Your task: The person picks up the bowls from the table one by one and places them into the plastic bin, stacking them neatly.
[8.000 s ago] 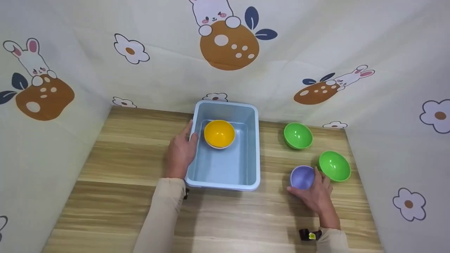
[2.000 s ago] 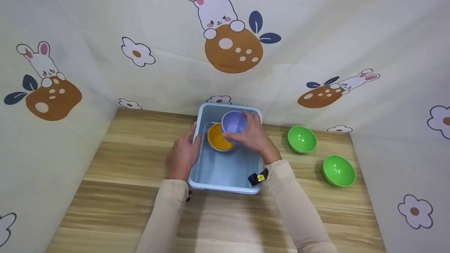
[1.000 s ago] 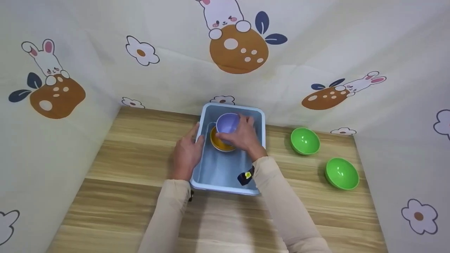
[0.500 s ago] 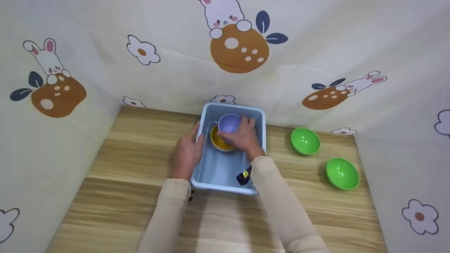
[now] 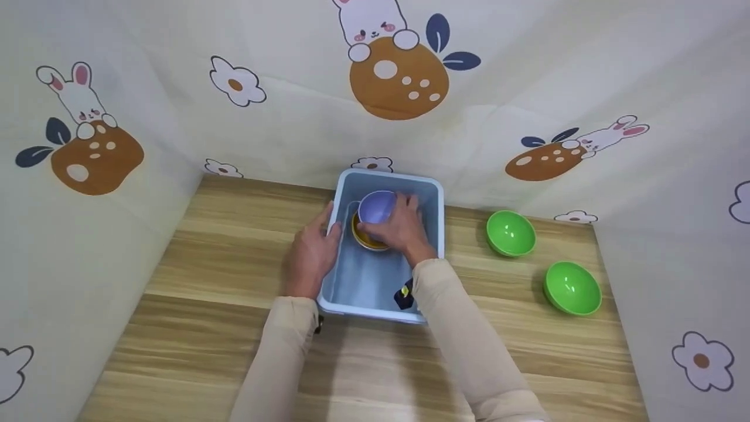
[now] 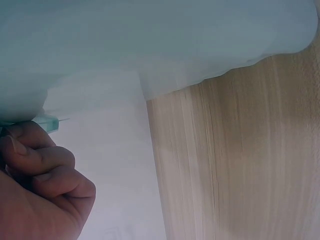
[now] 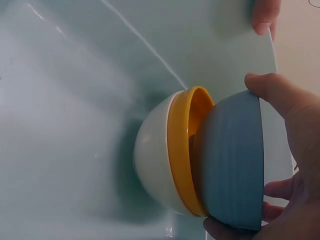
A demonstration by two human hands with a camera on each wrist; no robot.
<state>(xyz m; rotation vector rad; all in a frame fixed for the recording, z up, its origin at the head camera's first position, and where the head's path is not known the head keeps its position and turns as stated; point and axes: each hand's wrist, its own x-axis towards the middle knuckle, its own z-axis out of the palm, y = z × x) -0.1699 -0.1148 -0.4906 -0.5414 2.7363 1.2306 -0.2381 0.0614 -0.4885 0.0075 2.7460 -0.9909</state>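
The left hand point(image 5: 310, 255) holds the near-left side of the blue tub point(image 5: 430, 193) on the bench point(image 5: 193, 281), and the right hand point(image 5: 401, 231) holds the purple bowl point(image 5: 375, 206) (tipped a bit) partly inside the yellow bowl point(image 5: 363, 241).

Wooden tabletop point(image 5: 193, 305) under me, pale and brown grain bands running left to right. Cream cloth backdrop point(image 5: 293, 123) closes off 3 sides: left, back, right. Print on it: rabbits hugging brown spotted rounds, white flowers, dark blue leaves. Even soft light, faint shadows near me.
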